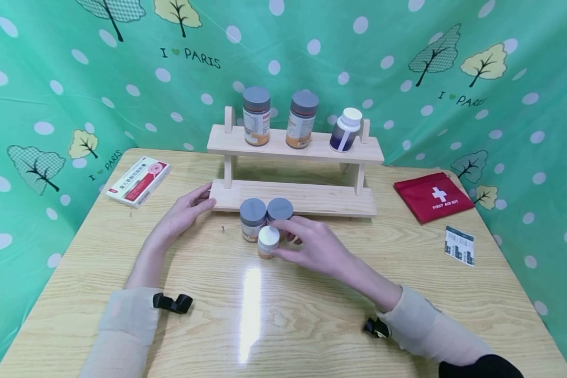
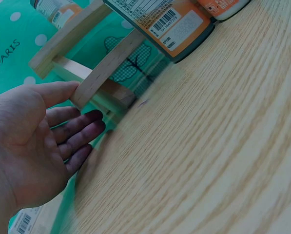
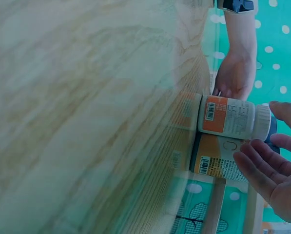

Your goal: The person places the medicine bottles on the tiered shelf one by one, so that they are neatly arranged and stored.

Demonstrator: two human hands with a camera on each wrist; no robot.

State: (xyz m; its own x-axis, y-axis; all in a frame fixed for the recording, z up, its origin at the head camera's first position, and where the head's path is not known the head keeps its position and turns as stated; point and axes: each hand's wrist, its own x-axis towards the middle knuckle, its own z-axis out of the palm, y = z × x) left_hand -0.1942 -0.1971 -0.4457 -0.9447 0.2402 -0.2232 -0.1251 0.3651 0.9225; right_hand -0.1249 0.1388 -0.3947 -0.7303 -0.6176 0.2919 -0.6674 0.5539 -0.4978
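My left hand point(image 1: 189, 208) is at the left end of the wooden two-tier rack point(image 1: 293, 198); in the left wrist view its thumb touches the lower board's end, with the other fingers loosely spread below. My right hand point(image 1: 316, 244) is beside a small white-capped bottle point(image 1: 268, 242), thumb and index finger at the cap's right side with a gap between them. This bottle has a white and orange label. Right behind it stand two grey-lidded jars point(image 1: 252, 220), upright on the table; the right-hand jar point(image 1: 280, 209) is partly hidden by my fingers.
On the rack's top board stand two grey-lidded jars point(image 1: 256, 116) and a white-and-blue bottle point(image 1: 346, 130). A medicine box point(image 1: 139, 181) lies at the left, a red first aid pouch point(image 1: 433, 197) and a blister pack point(image 1: 459, 245) at the right. Green cloth point(image 1: 312, 63) hangs behind the table.
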